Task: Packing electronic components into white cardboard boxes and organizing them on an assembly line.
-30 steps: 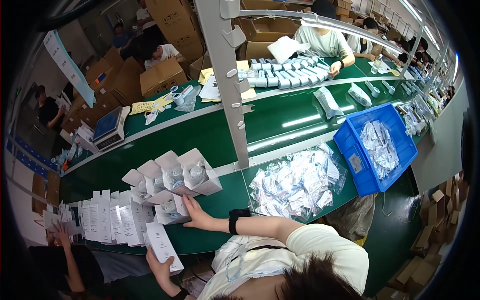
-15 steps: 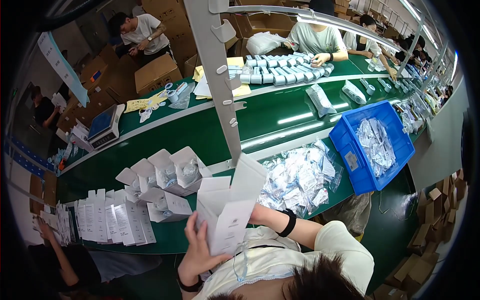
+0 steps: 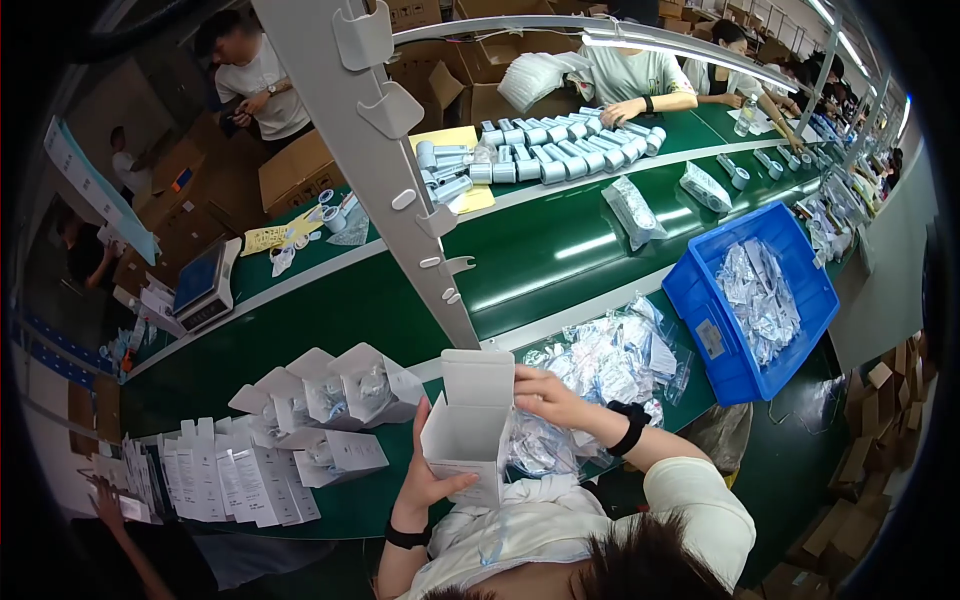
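A white carton [image 3: 470, 430] stands upright in front of me, its top open and its back flap raised; its inside looks bare. My left hand [image 3: 428, 478] is closed round its left side, thumb across the front. At the upper right edge of this carton, the bent fingers of my right hand [image 3: 548, 396] grip the rim; the thumb is hidden. Just beyond that hand lies a heap of clear plastic packets [image 3: 600, 375] with white and light-blue contents. To the left, several open white cartons [image 3: 385, 395] hold clear-bagged items.
Flattened white cartons [image 3: 225, 475] lie in a row at the left, near another person's hand [image 3: 105, 500]. A blue bin [image 3: 700, 290] of packets stands at the right. A grey metal post [image 3: 385, 200] rises beyond the green conveyor [image 3: 560, 270]. Co-workers sit across, by light-blue cylindrical parts [image 3: 560, 150].
The carton has turned and come more upright, so its open top now shows. My right hand has come from behind it to its right edge. The view has shifted slightly.
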Demonstrator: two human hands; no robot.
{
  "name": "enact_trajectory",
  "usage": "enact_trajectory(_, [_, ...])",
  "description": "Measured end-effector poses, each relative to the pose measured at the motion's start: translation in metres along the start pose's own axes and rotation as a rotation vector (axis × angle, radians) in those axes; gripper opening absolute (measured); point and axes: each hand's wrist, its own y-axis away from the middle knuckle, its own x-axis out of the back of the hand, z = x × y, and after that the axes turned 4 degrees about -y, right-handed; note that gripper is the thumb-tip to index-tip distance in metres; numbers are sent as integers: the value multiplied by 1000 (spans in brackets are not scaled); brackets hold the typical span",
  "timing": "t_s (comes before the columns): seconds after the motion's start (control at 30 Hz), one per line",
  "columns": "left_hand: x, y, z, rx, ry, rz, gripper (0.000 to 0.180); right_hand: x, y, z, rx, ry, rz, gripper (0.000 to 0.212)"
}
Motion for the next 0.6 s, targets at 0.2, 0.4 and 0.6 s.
enact_trajectory(0.2, [25,22,-23,147,32,11,107,163,-33,82,-82,771,717,31])
enact_trajectory(0.4, [30,9,-14,-148,-609,-140,102,293,-38,159,-718,1194,887,77])
enact_trajectory(0.6, [33,3,-16,-39,-699,-196,87,332,-40,184,-974,827,993,78])
